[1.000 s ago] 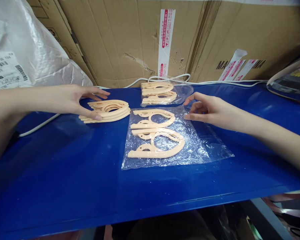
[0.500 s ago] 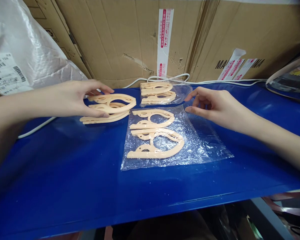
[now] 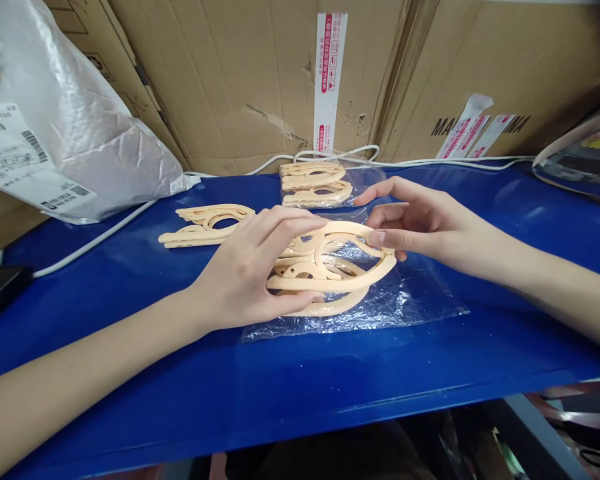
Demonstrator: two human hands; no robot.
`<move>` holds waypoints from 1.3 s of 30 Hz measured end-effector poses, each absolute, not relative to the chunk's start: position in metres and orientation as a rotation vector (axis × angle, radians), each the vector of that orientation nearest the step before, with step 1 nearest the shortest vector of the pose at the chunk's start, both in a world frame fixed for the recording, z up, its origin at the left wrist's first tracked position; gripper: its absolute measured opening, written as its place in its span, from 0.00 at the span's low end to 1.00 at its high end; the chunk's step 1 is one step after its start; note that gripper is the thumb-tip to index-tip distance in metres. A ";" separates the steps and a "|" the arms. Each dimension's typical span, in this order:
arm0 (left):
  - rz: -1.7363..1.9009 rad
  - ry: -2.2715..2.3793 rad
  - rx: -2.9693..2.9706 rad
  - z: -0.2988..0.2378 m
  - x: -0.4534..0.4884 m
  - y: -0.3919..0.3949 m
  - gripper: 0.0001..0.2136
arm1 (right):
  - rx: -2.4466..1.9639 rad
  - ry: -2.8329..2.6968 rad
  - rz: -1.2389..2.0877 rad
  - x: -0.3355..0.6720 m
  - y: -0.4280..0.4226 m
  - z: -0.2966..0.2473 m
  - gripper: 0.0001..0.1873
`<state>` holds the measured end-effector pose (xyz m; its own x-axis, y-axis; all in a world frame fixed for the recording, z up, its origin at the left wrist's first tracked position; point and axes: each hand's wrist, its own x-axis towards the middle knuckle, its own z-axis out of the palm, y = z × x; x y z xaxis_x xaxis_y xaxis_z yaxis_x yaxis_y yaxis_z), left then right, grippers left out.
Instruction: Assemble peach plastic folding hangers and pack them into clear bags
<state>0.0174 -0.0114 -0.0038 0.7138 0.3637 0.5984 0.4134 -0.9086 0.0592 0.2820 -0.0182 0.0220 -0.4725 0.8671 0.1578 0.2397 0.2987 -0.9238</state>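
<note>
My left hand (image 3: 260, 267) is wrapped around one end of a beige folding clothes hanger (image 3: 373, 272), folded into a leaf-like loop. The hanger's rounded tip sits between the thumb and fingers of my right hand (image 3: 420, 217). Directly beneath it, a clear plastic bag (image 3: 415, 300) with more folded hangers in it lies flat, partly hidden by the hanger and my left hand. To the left rests a loose folded hanger pile (image 3: 195, 237), its right end covered by my left hand. Behind, a second clear bag (image 3: 317, 183) contains similar hangers.
Cardboard boxes (image 3: 240, 80) stand along the back of the blue tabletop (image 3: 180, 393). A silvery mailing bag (image 3: 105, 120) leans at the left, near a dark object (image 3: 3, 290). White cable (image 3: 90, 247) runs along the back and left. A transparent item (image 3: 580, 157) stands far right.
My left hand has taken a hanger from the left pile and brought it right, over the bag. My right hand has shifted slightly and closed on the hanger's tip.
</note>
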 end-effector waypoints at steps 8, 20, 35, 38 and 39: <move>-0.972 -0.630 -2.804 -0.003 0.016 -0.009 0.32 | -1.048 -1.909 1.232 0.285 -0.018 0.024 0.23; -0.967 -0.704 -2.796 -0.004 0.017 -0.007 0.33 | -1.086 -1.956 1.157 0.284 -0.018 0.025 0.24; -1.020 -0.611 -2.740 -0.002 0.016 -0.009 0.32 | -1.067 -2.115 1.075 0.284 -0.026 0.028 0.14; -1.035 -0.611 -2.748 -0.002 0.016 -0.009 0.31 | -1.057 -2.133 1.071 0.285 -0.025 0.026 0.15; -1.034 -0.605 -2.749 -0.002 0.016 -0.009 0.31 | -1.052 -2.137 1.068 0.285 -0.025 0.026 0.15</move>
